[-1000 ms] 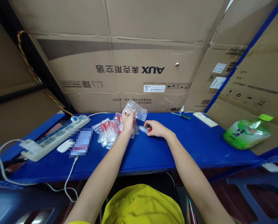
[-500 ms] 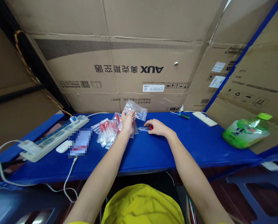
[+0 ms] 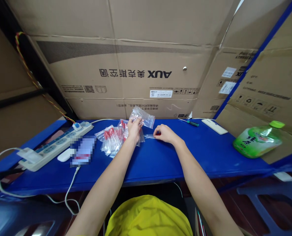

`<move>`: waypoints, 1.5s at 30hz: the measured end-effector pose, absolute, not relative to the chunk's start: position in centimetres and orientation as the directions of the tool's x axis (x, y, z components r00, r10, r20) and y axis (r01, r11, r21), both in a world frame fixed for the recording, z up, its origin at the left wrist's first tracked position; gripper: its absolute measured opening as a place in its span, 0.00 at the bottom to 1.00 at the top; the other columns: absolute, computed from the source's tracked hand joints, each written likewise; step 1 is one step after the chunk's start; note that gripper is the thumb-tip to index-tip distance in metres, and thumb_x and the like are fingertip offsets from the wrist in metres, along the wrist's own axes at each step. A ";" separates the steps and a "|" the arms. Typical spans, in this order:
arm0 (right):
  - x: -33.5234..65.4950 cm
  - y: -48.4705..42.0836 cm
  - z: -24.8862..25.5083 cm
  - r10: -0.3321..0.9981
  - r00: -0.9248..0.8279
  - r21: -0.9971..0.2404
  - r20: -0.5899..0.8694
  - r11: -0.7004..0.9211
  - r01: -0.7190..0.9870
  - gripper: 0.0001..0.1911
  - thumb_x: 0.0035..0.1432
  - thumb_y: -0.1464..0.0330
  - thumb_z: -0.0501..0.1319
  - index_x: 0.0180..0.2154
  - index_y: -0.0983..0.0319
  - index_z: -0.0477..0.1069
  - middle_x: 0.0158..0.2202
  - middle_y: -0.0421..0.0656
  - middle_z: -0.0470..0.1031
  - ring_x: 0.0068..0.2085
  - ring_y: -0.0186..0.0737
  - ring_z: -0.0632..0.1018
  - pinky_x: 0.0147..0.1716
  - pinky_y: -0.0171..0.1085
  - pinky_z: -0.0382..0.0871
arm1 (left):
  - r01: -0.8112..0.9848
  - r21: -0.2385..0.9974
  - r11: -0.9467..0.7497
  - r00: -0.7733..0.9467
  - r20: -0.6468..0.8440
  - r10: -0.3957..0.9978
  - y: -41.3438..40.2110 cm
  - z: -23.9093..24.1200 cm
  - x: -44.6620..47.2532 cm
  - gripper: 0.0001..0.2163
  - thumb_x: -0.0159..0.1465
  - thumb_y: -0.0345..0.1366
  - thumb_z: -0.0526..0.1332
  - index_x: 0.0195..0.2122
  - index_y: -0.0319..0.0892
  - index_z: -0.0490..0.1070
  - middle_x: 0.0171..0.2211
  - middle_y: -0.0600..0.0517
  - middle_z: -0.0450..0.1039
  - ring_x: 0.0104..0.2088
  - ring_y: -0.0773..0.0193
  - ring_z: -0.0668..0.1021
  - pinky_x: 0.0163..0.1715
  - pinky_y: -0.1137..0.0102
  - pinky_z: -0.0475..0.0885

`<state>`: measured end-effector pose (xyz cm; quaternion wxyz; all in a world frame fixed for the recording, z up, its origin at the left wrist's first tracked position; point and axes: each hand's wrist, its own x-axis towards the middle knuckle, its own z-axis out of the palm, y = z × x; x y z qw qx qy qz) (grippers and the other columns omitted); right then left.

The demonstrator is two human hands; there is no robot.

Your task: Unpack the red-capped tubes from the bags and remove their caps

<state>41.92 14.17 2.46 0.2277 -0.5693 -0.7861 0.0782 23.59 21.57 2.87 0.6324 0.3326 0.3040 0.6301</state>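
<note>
My left hand (image 3: 134, 128) is closed on a small clear plastic bag (image 3: 143, 116), held up above the blue table (image 3: 160, 157). My right hand (image 3: 165, 133) is pinched on a clear tube with a red cap (image 3: 153, 135), low over the table just right of the left hand. The tube's clear end points toward the bag. A pile of clear bags with red-capped tubes (image 3: 113, 137) lies to the left of my left hand.
A white power strip (image 3: 55, 144) with cables lies at the left, a blurred phone (image 3: 82, 151) beside it. A green-handled screwdriver (image 3: 191, 122) and a white flat device (image 3: 214, 126) rest at the back right. A green bottle (image 3: 257, 140) lies far right. Cardboard boxes (image 3: 136, 59) wall the back.
My right hand has lifted slightly and drawn the tube closer to the bag. My left hand has kept the bag raised, nearly still.
</note>
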 end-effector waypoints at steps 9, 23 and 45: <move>41.9 14.4 2.3 0.936 -0.092 -0.550 0.341 0.278 0.788 0.05 0.61 0.69 0.65 0.38 0.58 0.80 0.34 0.40 0.83 0.34 0.38 0.78 0.38 0.36 0.66 | -0.619 0.786 -0.009 0.068 0.065 0.996 21.7 2.9 23.7 0.20 0.52 0.34 0.76 0.37 0.44 0.65 0.35 0.54 0.77 0.37 0.65 0.82 0.42 0.70 0.76; 41.7 15.3 3.0 0.899 0.392 -0.975 0.195 0.222 -0.025 0.29 0.44 0.43 0.73 0.34 0.59 0.74 0.32 0.41 0.79 0.31 0.36 0.74 0.32 0.35 0.69 | -0.535 0.845 -0.001 0.250 0.159 0.955 20.8 4.4 23.1 0.21 0.53 0.40 0.79 0.45 0.43 0.76 0.47 0.44 0.81 0.40 0.59 0.84 0.40 0.66 0.79; 41.6 14.5 3.7 0.897 0.269 -0.936 0.352 0.329 0.128 0.25 0.50 0.45 0.71 0.29 0.59 0.73 0.25 0.38 0.72 0.28 0.35 0.68 0.30 0.35 0.63 | -0.048 0.874 -0.483 0.364 0.466 0.807 21.0 4.9 21.6 0.08 0.58 0.42 0.74 0.32 0.44 0.83 0.27 0.51 0.78 0.27 0.63 0.73 0.30 0.70 0.66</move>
